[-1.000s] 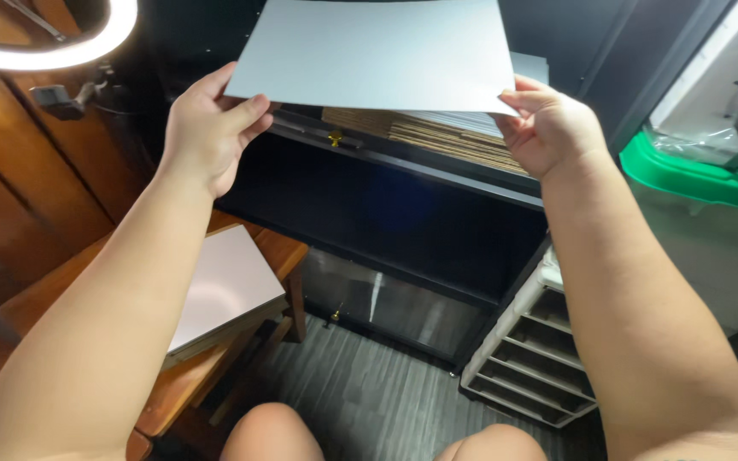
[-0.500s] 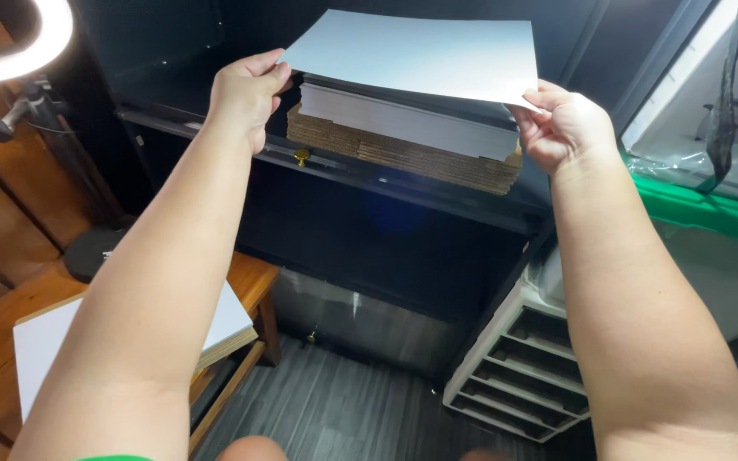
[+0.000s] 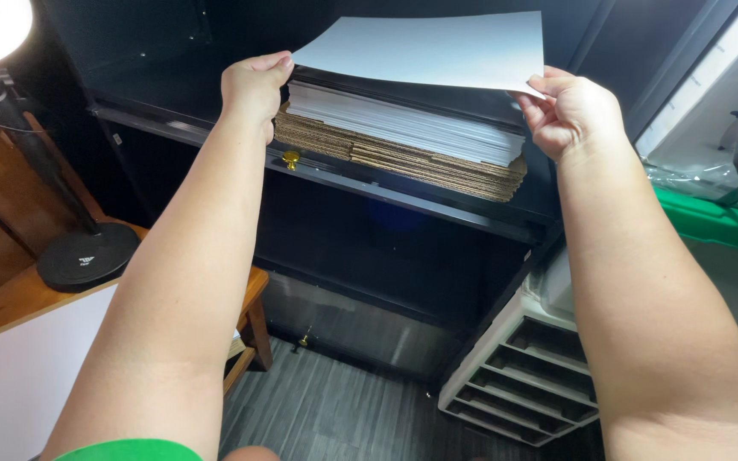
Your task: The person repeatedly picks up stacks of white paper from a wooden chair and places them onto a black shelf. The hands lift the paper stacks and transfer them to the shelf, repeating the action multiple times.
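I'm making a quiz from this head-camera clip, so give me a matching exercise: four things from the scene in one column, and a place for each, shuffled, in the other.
Things:
1. white sheet
2. cardboard stack
3. white board
4. round lamp base

Places:
A. lying on the dark shelf under a pile of white sheets
B. standing on the wooden table, lower left
C. held at its two near corners by the left hand and right hand
D. lying on the wooden table's near end

Pairs: 1-C, 2-A, 3-D, 4-B
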